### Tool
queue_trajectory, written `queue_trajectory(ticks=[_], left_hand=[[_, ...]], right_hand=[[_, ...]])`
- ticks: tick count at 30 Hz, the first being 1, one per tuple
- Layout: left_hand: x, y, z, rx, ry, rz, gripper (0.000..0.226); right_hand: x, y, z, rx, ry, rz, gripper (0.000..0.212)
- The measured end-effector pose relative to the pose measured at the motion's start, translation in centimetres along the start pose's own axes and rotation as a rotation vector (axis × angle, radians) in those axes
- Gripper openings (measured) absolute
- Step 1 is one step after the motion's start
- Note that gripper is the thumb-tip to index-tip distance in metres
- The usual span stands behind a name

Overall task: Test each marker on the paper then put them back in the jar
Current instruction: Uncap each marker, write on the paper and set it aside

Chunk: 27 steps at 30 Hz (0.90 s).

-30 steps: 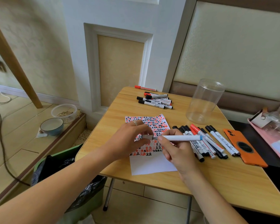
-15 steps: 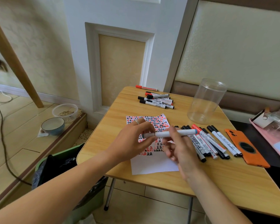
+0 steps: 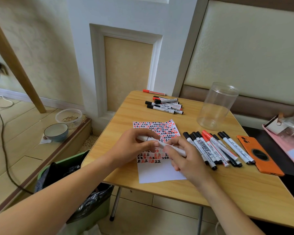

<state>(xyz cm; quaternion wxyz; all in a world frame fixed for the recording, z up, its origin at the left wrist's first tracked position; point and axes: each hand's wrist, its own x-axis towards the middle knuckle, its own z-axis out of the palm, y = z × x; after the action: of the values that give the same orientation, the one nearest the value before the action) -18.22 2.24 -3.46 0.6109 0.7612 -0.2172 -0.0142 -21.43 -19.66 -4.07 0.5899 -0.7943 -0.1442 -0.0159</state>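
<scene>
A white marker [image 3: 161,144] lies slanted between both hands above the paper [image 3: 159,172], which is covered with red and black test marks. My left hand [image 3: 134,146] pinches the marker's left end and my right hand [image 3: 185,158] holds its right part with curled fingers. A row of several black and red markers [image 3: 214,148] lies right of the paper. Another pile of markers [image 3: 165,106] sits at the table's far edge. The clear jar [image 3: 215,106] stands upright with nothing in it at the back right.
An orange phone [image 3: 260,156] lies right of the marker row. A pink tray [image 3: 288,133] with oddments sits beyond the wooden table [image 3: 227,187] on the right. Left of the table are a green bin [image 3: 71,187] and two bowls [image 3: 56,132] on the floor.
The marker has tilted from level to slanting down toward the right. My right hand has slid along its barrel and dropped lower over the paper; my left hand still holds the left end.
</scene>
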Motion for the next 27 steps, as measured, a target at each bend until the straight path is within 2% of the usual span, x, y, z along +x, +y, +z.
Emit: queue_trajectory(ticks=[6, 15, 20, 24, 25, 27], left_hand=[[0.3, -0.1, 0.1, 0.086, -0.016, -0.034, 0.023], [0.4, 0.1, 0.0, 0.142, -0.02, -0.027, 0.015], [0.4, 0.3, 0.0, 0.145, -0.016, -0.025, 0.017], [0.2, 0.5, 0.2, 0.161, -0.011, -0.034, 0.017], [0.2, 0.6, 0.3, 0.154, 0.01, -0.023, 0.02], [0.2, 0.8, 0.6, 0.072, 0.083, -0.025, 0.044]], right_hand=[[0.2, 1.0, -0.1, -0.084, 0.007, -0.047, 0.009], [0.2, 1.1, 0.2, -0.091, 0.04, -0.074, 0.02], [0.1, 0.8, 0.3, -0.083, 0.044, -0.073, 0.014], [0.5, 0.4, 0.0, -0.234, 0.103, -0.095, 0.009], [0.6, 0.3, -0.2, -0.291, 0.141, -0.099, 0.009], [0.8, 0.0, -0.4, -0.341, 0.179, -0.092, 0.01]])
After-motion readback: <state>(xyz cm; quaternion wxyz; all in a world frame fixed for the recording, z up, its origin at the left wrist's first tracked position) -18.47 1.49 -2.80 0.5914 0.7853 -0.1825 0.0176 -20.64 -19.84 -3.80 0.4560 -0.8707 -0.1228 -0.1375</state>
